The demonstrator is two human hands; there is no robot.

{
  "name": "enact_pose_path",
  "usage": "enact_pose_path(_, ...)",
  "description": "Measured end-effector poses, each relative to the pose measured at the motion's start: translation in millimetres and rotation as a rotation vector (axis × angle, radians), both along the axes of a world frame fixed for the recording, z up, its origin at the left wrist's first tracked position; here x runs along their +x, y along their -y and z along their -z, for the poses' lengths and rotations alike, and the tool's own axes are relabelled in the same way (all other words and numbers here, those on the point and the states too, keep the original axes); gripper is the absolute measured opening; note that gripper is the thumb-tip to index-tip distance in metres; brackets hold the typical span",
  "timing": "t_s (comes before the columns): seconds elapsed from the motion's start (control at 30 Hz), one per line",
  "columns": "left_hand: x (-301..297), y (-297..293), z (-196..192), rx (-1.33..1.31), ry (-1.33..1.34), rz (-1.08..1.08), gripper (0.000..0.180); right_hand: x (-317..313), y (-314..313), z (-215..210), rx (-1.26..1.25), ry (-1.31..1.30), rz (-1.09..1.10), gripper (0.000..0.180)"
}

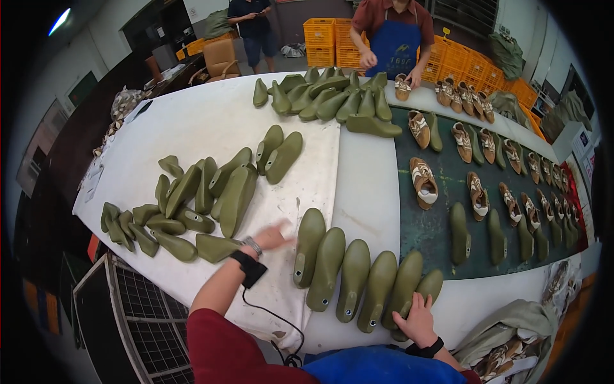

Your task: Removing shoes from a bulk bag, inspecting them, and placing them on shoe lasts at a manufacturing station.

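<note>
Several green shoe lasts (pixel 353 272) lie side by side in a row near the front edge of the white table. My right hand (pixel 417 320) is closed over the heel end of the lasts at the row's right end, fingers wrapped on a last (pixel 430 286) there. My left hand (pixel 274 237) reaches over the table just left of the row, its fingers smeared by motion. It is between the row and a loose pile of green lasts (pixel 185 192) on the left. A pair of lasts (pixel 284 157) lies beyond that hand.
More lasts (pixel 332 99) crowd the table's far side. A green conveyor belt (pixel 422 240) at the right carries brown-and-white shoes (pixel 423 184) and lasts. Across the table a co-worker in a blue apron (pixel 395 45) touches a shoe. A metal mesh rack (pixel 153 326) stands at lower left.
</note>
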State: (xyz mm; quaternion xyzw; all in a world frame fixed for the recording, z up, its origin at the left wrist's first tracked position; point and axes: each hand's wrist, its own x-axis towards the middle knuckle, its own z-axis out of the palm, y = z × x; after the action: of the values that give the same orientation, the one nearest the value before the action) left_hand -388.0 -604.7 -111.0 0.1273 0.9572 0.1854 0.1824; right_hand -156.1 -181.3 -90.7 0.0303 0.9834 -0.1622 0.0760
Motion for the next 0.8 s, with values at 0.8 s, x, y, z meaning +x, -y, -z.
enact_pose_path(0.8, -11.2, 38.0, -106.8, 1.076, -0.647, -0.735, 0.063, -7.5, -2.5, 8.8, -0.014, 0.028, 0.020, 0.086)
